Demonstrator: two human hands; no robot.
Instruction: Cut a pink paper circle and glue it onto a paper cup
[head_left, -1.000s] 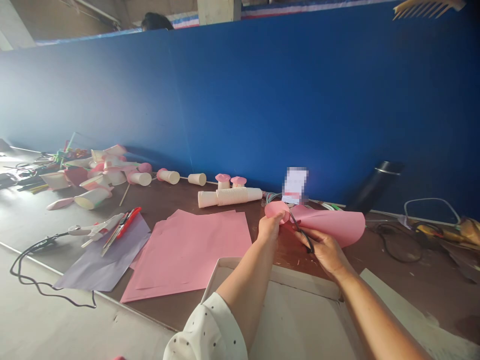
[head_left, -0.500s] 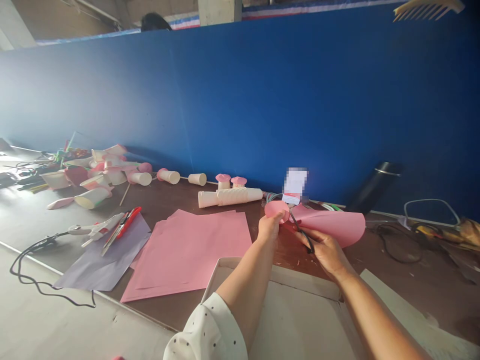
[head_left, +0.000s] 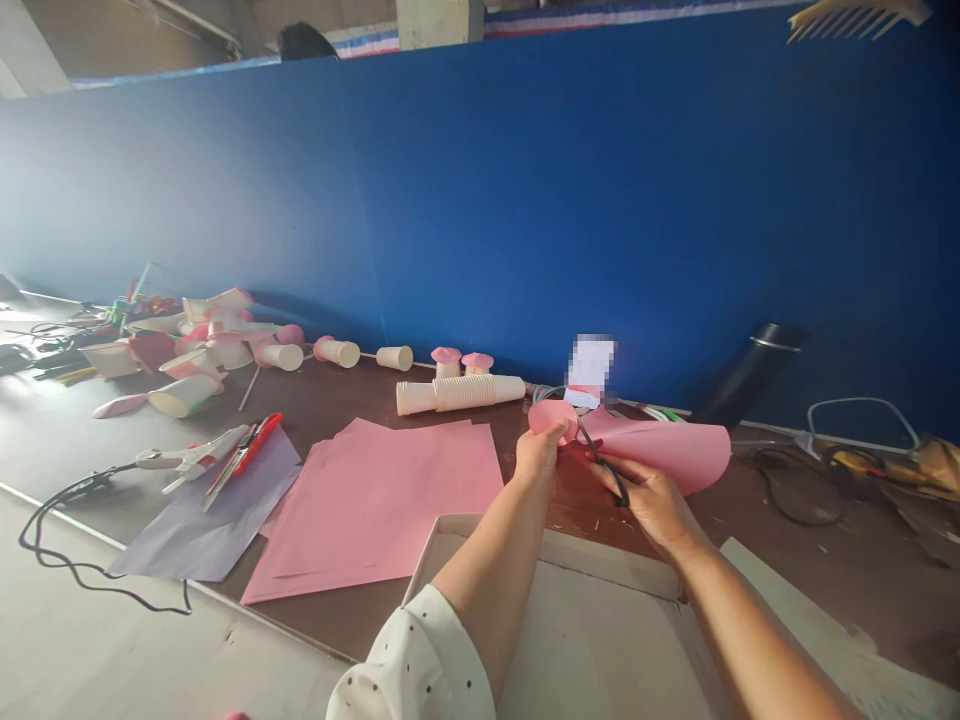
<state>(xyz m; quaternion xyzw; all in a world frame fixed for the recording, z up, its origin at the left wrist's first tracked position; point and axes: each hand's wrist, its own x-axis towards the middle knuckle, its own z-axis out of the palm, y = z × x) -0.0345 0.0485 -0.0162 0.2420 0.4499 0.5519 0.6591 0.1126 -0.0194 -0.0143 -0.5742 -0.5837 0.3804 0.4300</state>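
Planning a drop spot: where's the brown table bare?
Strip of brown table between lying cups and flat pink sheets. Another patch between curled pink sheet and pale board, with black cable partly across it. Crowded: cup pile far left; left hand on pink disc, right hand on scissors.
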